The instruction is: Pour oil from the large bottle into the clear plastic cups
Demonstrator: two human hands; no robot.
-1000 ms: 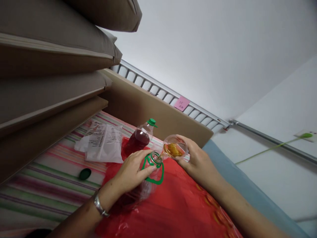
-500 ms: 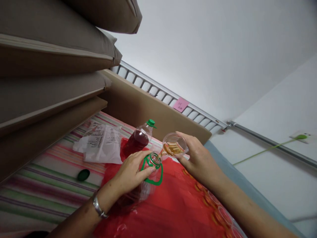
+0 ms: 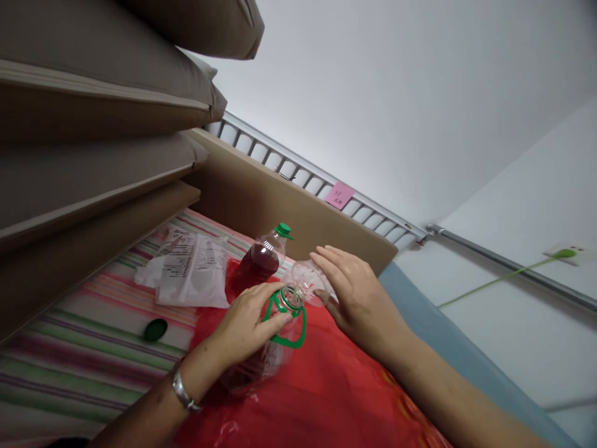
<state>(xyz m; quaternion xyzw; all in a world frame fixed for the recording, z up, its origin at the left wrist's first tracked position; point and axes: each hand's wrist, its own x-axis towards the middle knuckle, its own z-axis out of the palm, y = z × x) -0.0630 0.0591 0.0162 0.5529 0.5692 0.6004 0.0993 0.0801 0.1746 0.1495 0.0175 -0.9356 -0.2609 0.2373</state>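
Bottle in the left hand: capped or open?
Open. The bottle shows a bare mouth, the right hand tips a clear cup against it, and a green cap lies loose nearby.

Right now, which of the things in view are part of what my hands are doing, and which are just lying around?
In use:
- open bottle, its neck held by the left hand
- clear cup, tipped at the bottle's mouth by the right hand

Lying about:
- capped bottle
- loose green cap
- printed bag
- pink note
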